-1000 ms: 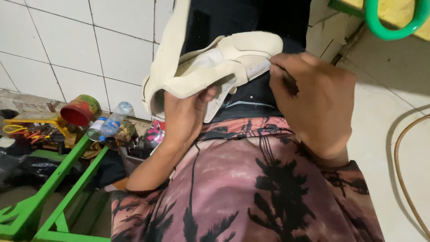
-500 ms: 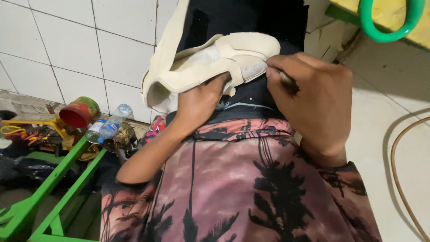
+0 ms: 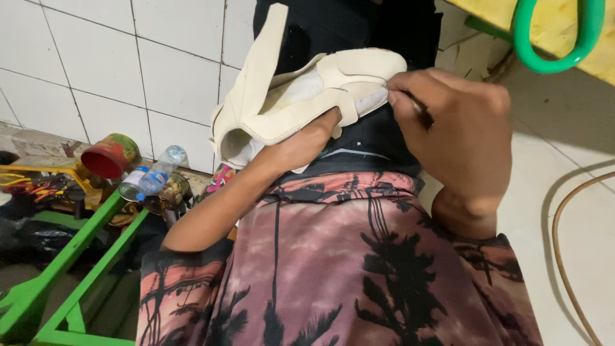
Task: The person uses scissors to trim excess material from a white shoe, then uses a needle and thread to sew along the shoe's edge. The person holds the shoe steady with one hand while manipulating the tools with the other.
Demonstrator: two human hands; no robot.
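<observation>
A cream-coloured shoe upper [image 3: 301,102] lies across my lap, over a dark shirt and patterned pink shorts [image 3: 333,269]. My left hand [image 3: 301,144] grips it from underneath, thumb pressed against its lower edge. My right hand [image 3: 461,134] is closed around a thin dark tool whose tip meets the white edge of the shoe upper at its right end. Most of the tool is hidden inside the fist.
A green metal frame [image 3: 70,269] stands at lower left. Behind it on the floor are a red-mouthed tin can [image 3: 109,157], a plastic bottle [image 3: 157,170] and assorted tools. A white tiled wall [image 3: 115,70] is at left. A green hose [image 3: 564,45] and a brown cable [image 3: 564,256] lie at right.
My left hand has shifted its hold lower and further under the shoe upper, and the upper has tilted. My right hand stays at the upper's right end with the tool.
</observation>
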